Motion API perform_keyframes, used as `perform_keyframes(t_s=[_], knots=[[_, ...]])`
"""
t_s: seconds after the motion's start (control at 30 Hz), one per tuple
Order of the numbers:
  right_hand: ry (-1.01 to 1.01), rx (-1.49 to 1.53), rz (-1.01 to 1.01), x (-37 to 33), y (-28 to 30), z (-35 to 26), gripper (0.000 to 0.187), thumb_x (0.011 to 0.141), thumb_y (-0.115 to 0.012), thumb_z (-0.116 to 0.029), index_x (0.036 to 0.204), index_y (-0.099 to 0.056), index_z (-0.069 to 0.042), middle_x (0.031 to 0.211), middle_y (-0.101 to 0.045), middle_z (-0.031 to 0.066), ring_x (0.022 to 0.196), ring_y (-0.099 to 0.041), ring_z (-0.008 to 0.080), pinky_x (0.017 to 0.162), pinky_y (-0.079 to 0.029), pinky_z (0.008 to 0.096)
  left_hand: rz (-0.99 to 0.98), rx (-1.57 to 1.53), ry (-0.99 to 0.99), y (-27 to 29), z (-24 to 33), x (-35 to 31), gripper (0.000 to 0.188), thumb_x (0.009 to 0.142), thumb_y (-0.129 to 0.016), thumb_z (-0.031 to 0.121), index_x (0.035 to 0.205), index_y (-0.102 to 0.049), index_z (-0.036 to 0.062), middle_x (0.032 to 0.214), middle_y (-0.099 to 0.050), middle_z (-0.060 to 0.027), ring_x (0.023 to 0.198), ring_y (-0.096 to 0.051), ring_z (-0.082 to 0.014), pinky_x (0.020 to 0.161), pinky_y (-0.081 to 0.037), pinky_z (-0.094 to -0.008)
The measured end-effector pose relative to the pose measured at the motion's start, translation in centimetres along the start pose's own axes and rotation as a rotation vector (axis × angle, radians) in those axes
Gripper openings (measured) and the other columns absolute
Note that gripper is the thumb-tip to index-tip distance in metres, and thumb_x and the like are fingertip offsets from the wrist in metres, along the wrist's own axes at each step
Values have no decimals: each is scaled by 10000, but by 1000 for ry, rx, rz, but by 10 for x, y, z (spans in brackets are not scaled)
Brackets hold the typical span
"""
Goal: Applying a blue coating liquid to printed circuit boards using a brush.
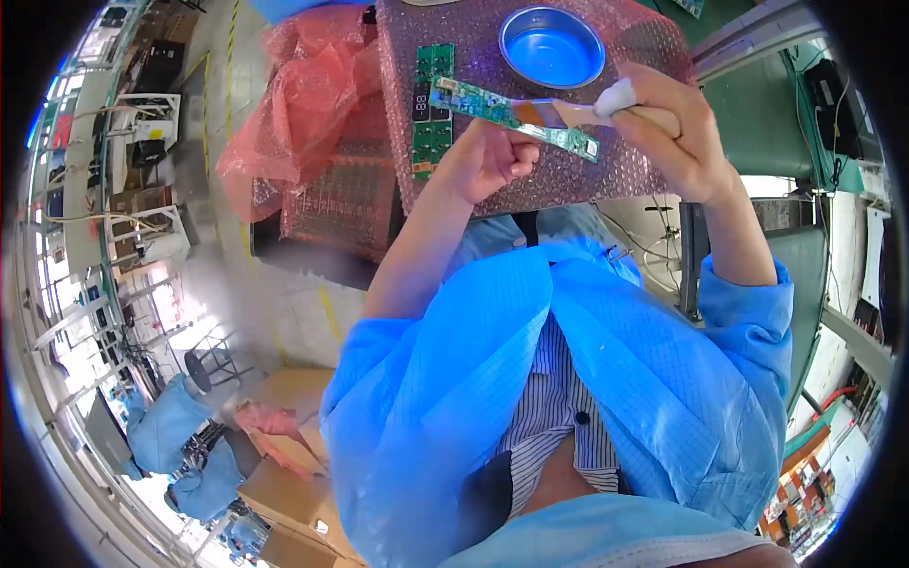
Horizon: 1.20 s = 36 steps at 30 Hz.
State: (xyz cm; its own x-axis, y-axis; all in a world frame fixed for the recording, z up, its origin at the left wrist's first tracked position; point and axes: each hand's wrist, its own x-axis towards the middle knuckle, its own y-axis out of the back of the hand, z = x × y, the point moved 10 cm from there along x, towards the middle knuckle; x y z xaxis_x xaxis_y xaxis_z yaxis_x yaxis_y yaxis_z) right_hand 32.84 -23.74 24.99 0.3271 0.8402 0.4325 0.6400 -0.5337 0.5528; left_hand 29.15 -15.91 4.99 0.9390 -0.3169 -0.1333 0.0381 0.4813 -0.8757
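Observation:
My left hand has its fingers closed around a long, narrow green circuit board, held tilted above the bubble-wrapped work surface. In my right hand is a flat brush with a pale handle, gripped between thumb and fingers. Its brown bristles lie on or just over the middle of the board; contact is hard to tell. White covering wraps a fingertip of the right hand. Just beyond the brush stands a round metal bowl with liquid, lit blue.
Several green circuit boards lie side by side at the left of the pink bubble wrap. Crumpled pink bubble wrap covers a stack further left. A metal frame post stands at the right. Cardboard boxes and another person are behind left.

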Motion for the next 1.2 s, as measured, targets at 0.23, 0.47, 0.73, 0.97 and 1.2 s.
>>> perform_keyframes(t_s=[0.23,0.47,0.73,0.97,1.2], knots=[[-20,157,109,0,-3,6,127,804,-506,-78,883,-546,13,754,-520,70,672,-502,153,595,-393,262,38,-50,-22,3,2,-1,462,808,-506,446,1028,-518,40,863,-589,-89,691,-534,-149,519,-399,-247],[-156,282,242,-4,4,21,143,821,-493,-108,891,-555,0,764,-532,27,696,-477,82,608,-383,220,-5,-38,-68,-4,10,-2,467,814,-503,433,1074,-490,46,886,-588,-105,680,-517,-144,516,-385,-247],[-298,272,327,-12,4,46,172,815,-502,-142,891,-564,0,770,-538,15,721,-466,63,652,-380,210,12,-57,-114,-6,25,-10,384,819,-513,348,1053,-511,42,902,-591,-98,754,-541,-162,530,-386,-251],[-347,330,335,-17,0,44,190,804,-482,-129,887,-575,14,802,-553,20,713,-481,62,657,-379,200,108,-83,-216,2,37,-15,326,815,-529,309,1013,-536,50,901,-596,-94,765,-545,-182,566,-396,-275],[-355,515,464,-17,-12,35,190,811,-481,-126,898,-579,11,832,-569,31,714,-505,68,667,-400,208,167,-6,-458,5,67,-28,326,772,-591,307,1024,-529,109,971,-577,-61,853,-527,-178,642,-398,-286]])
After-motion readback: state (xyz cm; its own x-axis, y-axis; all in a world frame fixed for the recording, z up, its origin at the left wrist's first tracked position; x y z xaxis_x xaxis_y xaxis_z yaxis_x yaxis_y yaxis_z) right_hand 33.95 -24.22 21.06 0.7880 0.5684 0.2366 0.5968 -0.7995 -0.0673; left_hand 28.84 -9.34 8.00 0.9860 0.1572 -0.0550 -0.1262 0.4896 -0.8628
